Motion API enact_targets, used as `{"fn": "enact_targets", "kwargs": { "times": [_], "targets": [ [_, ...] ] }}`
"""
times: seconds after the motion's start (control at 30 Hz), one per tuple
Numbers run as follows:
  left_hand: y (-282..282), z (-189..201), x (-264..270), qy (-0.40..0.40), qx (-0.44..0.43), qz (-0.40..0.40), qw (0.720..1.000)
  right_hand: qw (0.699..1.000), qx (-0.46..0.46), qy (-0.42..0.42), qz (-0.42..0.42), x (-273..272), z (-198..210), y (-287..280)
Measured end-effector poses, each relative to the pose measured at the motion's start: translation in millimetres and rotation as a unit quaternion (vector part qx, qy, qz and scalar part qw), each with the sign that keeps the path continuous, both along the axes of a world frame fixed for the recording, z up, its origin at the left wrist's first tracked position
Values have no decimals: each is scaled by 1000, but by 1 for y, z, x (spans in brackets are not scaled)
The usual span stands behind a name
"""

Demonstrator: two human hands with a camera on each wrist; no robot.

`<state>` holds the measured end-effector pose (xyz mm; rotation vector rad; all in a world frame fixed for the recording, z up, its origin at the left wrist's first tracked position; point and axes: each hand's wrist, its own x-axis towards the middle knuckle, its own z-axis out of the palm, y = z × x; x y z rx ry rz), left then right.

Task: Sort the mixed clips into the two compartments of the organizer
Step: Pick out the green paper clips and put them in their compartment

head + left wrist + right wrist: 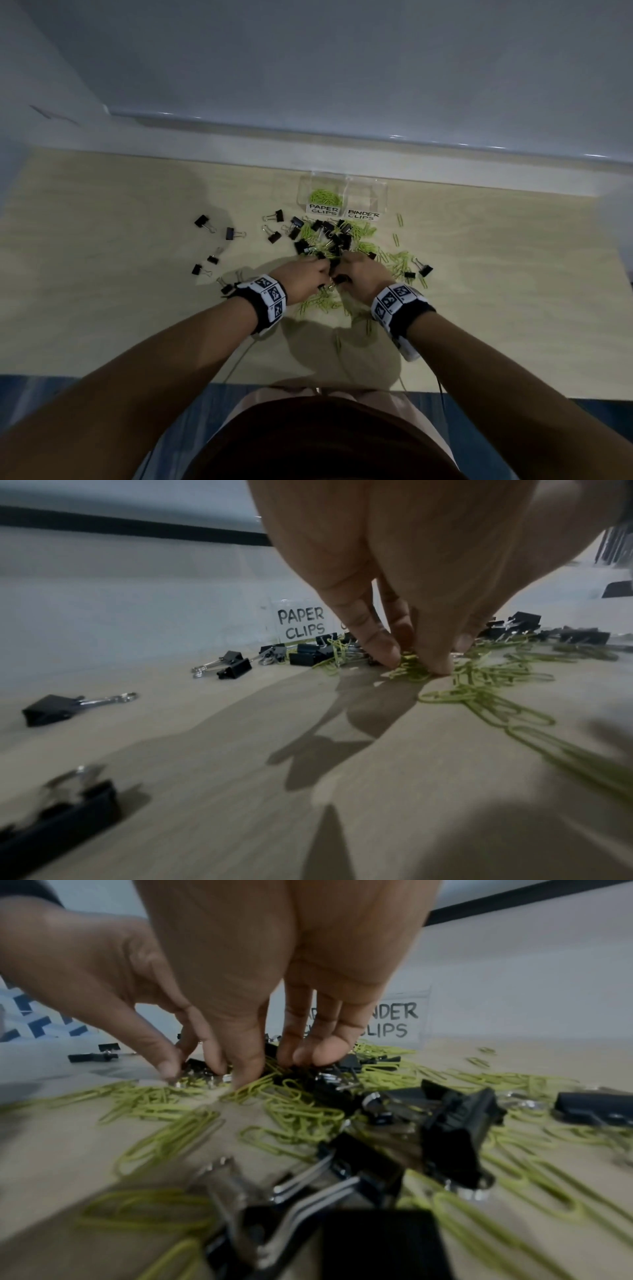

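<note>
At the left of the head view, loose black binder clips (235,233) lie scattered on the wooden table (102,274), well apart from the rest. Moving toward the centre, we have our left hand (301,279) down in the heap; in its wrist view the thumb and fingertips (387,653) pinch together on a few green paper clips (411,666). Just to its right, our right hand (359,274) digs into the same mixed pile (329,240), fingers pointing down among black clips and green ones; whether it has hold of anything we cannot tell. At upper centre stands the clear organizer (342,195), its left half labelled PAPER CLIPS with some green clips inside, its right half labelled BINDER CLIPS and seemingly empty. We judge the sorting barely begun: next we must lift the pinched green clips free of tangles and carry them up to the left compartment.
</note>
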<state>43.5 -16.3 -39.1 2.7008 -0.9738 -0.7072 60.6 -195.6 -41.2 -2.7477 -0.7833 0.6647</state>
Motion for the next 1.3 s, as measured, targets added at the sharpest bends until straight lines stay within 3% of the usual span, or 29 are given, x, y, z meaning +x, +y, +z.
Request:
{"fn": "enact_targets", "kwargs": {
  "times": [0.13,0.2,0.3,0.4,0.47,0.53,0.6,0.7,0.8,0.93,1.07,1.17,1.3],
  "targets": [
    [6,-5,-6,-9,-43,39,998,999,5,-32,-10,-6,0,-1],
    [12,-4,-10,-9,-103,109,989,998,34,-48,-9,-11,1,-2],
    [28,2,-10,-26,-173,258,950,993,101,-50,-39,-20,2,-9],
    [52,-1,-2,-75,-166,356,916,967,168,-53,-184,-25,3,-29],
    [68,-9,3,-89,-133,390,907,929,191,-69,-309,-23,3,-51],
    [75,-14,6,-97,-84,397,909,894,173,-83,-404,-21,2,-76],
    [71,-16,11,-110,-57,363,923,885,124,-101,-436,-20,-1,-97],
    [50,-13,17,-93,-66,312,943,900,26,-150,-407,-18,0,-103],
    [30,-15,23,-78,-75,305,946,930,37,-173,-321,-14,6,-76],
    [22,-16,28,-73,-94,288,950,974,98,-145,-144,-10,7,-24],
    [27,-12,27,-62,-103,292,949,995,33,-79,-51,0,4,13],
    [43,-13,20,-68,-106,316,940,998,-20,-64,-19,8,1,17],
    [70,-16,10,-91,-124,382,911,998,-8,-65,-19,13,0,9]
  ]
}}
